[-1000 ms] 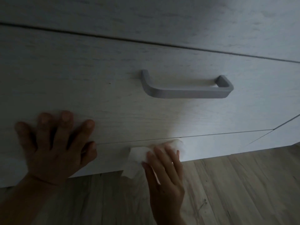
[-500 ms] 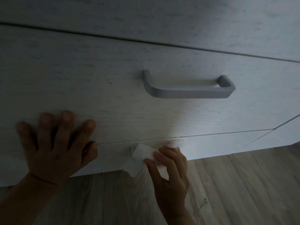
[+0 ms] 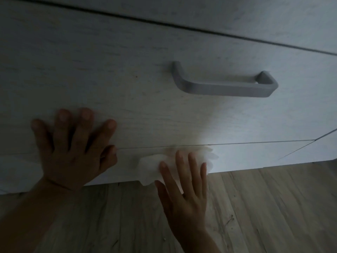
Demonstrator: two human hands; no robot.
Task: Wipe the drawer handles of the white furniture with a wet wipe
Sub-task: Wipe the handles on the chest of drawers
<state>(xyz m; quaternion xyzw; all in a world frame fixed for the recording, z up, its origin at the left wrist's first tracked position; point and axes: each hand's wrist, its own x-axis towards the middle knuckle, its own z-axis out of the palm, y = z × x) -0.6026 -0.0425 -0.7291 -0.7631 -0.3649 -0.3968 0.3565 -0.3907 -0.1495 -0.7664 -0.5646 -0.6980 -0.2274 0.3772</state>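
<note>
Dim room, wood-plank floor (image 3: 264,207). Left hand (image 3: 73,148) lies flat, fingers spread, its grip released, on the white drawer front (image 3: 127,84). Right hand (image 3: 184,190) presses the wet wipe (image 3: 153,167) with extended fingers against the plinth below; grey handle (image 3: 224,86) untouched.

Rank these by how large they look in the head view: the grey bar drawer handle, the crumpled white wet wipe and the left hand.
1. Grey bar drawer handle, the longest.
2. Left hand and crumpled white wet wipe: unsure, since the right hand covers part of the wipe.
</note>
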